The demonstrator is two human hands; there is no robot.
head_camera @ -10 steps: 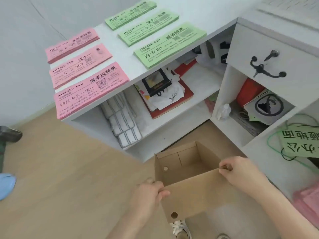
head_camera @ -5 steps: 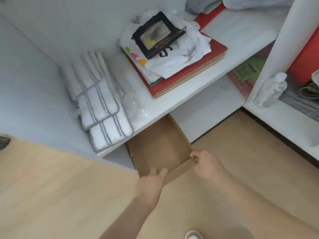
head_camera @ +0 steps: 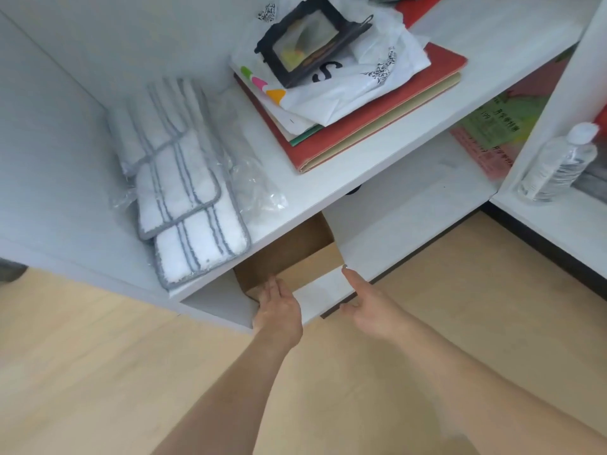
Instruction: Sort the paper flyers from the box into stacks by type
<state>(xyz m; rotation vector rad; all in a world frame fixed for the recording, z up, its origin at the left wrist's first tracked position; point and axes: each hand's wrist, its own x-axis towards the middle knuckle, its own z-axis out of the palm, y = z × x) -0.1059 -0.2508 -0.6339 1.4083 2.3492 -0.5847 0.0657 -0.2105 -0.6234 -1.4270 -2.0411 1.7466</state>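
Note:
The brown cardboard box (head_camera: 289,254) sits on the bottom shelf, mostly under the middle shelf board, and looks empty. My left hand (head_camera: 279,307) presses its near wall with straight fingers. My right hand (head_camera: 364,307) is off the box, forefinger stretched toward its right corner, the other fingers loosely curled. Green and pink flyers (head_camera: 492,133) lie at the back right of the bottom shelf. The sorted stacks on the top are out of view.
White mop pads (head_camera: 184,192) and a clear plastic bag (head_camera: 249,172) lie on the middle shelf (head_camera: 377,165). A red folder (head_camera: 377,126) carries papers and a black frame (head_camera: 308,44). A clear bottle (head_camera: 558,162) stands at the right. Wooden floor (head_camera: 98,372) lies below.
The box went from held in front of me to pushed in on the bottom shelf. My right hand let go of its rim. My view dropped to the lower shelves.

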